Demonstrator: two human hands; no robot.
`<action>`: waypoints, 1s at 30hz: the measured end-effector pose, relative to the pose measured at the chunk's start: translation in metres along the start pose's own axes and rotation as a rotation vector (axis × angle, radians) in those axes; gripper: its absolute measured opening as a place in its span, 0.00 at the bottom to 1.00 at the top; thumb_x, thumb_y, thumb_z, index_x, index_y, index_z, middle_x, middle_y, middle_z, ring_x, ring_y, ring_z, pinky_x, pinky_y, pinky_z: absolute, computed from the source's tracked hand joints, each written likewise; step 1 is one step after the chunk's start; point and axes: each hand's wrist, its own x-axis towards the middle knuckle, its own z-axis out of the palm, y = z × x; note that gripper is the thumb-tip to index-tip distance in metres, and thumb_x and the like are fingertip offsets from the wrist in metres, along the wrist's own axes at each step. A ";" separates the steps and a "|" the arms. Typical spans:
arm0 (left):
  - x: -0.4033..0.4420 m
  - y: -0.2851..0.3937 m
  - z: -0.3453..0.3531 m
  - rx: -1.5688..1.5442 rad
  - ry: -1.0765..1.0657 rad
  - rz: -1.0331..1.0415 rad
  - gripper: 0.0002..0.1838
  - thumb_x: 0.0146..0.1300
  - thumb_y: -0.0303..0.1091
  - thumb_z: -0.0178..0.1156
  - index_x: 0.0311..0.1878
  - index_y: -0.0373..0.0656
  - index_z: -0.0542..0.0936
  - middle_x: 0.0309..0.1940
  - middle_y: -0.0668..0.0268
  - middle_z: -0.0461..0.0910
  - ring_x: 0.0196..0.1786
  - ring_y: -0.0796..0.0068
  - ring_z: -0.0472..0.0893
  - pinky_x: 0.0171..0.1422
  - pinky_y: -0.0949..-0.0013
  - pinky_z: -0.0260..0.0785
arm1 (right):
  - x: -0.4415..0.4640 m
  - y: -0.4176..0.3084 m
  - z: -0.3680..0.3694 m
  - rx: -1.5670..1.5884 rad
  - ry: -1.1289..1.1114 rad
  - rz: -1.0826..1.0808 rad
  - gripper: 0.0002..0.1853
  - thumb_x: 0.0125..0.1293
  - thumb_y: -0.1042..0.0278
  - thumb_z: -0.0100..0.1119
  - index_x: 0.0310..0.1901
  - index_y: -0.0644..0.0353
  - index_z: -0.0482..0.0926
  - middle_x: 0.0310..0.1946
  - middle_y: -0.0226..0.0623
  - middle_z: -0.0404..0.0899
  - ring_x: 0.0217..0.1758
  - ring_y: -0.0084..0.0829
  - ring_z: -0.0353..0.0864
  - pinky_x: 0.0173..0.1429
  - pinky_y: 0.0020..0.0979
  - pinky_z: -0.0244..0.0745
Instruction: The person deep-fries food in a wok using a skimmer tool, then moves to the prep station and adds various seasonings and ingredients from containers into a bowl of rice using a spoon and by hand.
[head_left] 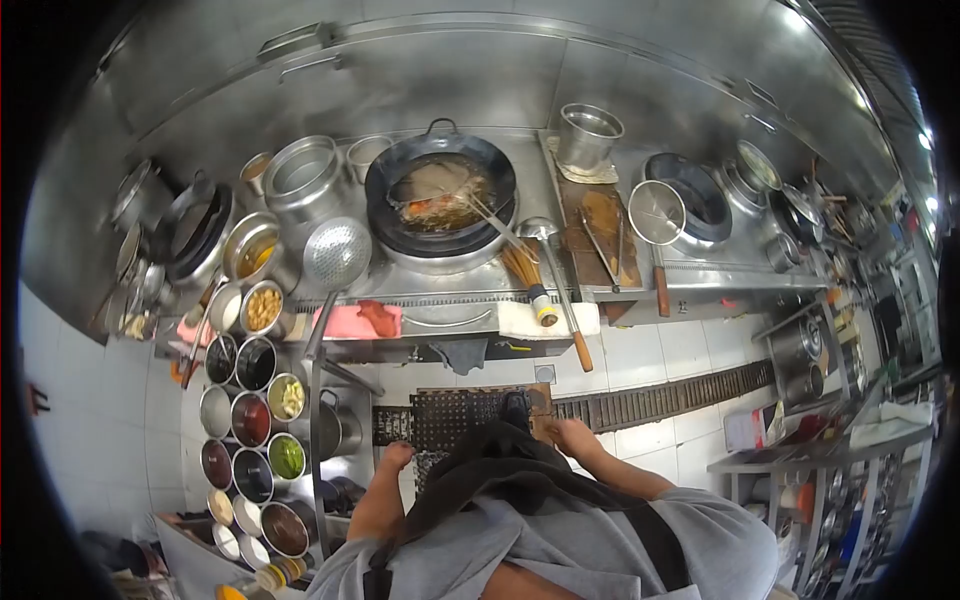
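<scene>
Two bare hands show in the head view, both low in front of the body and well apart from the silver steel bench [462,287]. On it sits a wide, round black metal wok [497,168], with orange-brown food [432,207] in dark, bubbling liquid. Filled like this, the wok looks heavy and stiff, with hot, probably slippery contents; the looped black handle [440,122] at its far rim seems the proper hold, through thick cloth. Right of it, a long steel ladle with an orange-brown wooden grip [561,288] lies across a folded white cloth [577,318]. It should feel light and rigid, best held by the wood, which juts past the front edge.

The left hand [398,457] hangs beside the body, forearm forward; the right hand [570,438] is out from the waist, forearm angled inward. Fingers look drawn in on both and nothing visible is held, but I cannot tell how tightly they close.
</scene>
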 end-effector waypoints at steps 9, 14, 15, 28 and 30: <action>-0.023 -0.047 0.087 -0.010 -0.063 0.113 0.17 0.56 0.43 0.56 0.45 0.46 0.80 0.39 0.59 0.80 0.42 0.61 0.81 0.44 0.63 0.75 | 0.042 -0.365 -0.220 0.803 -0.165 -1.861 0.09 0.59 0.63 0.52 0.33 0.61 0.73 0.37 0.36 0.76 0.33 0.40 0.77 0.35 0.37 0.74; -0.033 -0.075 0.108 0.075 -0.030 0.190 0.15 0.53 0.42 0.58 0.43 0.46 0.79 0.37 0.59 0.80 0.41 0.60 0.80 0.44 0.61 0.74 | 0.045 -0.396 -0.222 0.771 -0.209 -1.965 0.10 0.59 0.62 0.54 0.29 0.60 0.72 0.36 0.35 0.76 0.31 0.38 0.76 0.33 0.37 0.73; -0.037 -0.077 0.110 0.071 -0.030 0.184 0.15 0.53 0.42 0.58 0.42 0.47 0.79 0.37 0.59 0.80 0.40 0.59 0.80 0.43 0.60 0.74 | 0.051 -0.392 -0.226 0.767 -0.202 -1.970 0.10 0.59 0.62 0.54 0.30 0.60 0.72 0.36 0.35 0.77 0.31 0.37 0.76 0.33 0.37 0.73; -0.045 -0.010 0.053 0.070 0.242 0.375 0.11 0.47 0.40 0.62 0.34 0.47 0.79 0.31 0.59 0.79 0.38 0.55 0.79 0.42 0.55 0.71 | 0.149 -0.086 -0.184 0.323 -0.033 -0.396 0.15 0.61 0.60 0.56 0.48 0.53 0.79 0.39 0.45 0.81 0.39 0.45 0.81 0.45 0.40 0.76; -0.003 0.003 0.039 0.338 0.294 0.519 0.11 0.49 0.40 0.62 0.35 0.47 0.81 0.36 0.59 0.81 0.42 0.57 0.79 0.46 0.57 0.71 | 0.154 -0.031 -0.182 0.238 0.053 -0.213 0.14 0.60 0.64 0.56 0.46 0.59 0.79 0.38 0.47 0.80 0.38 0.45 0.81 0.44 0.40 0.76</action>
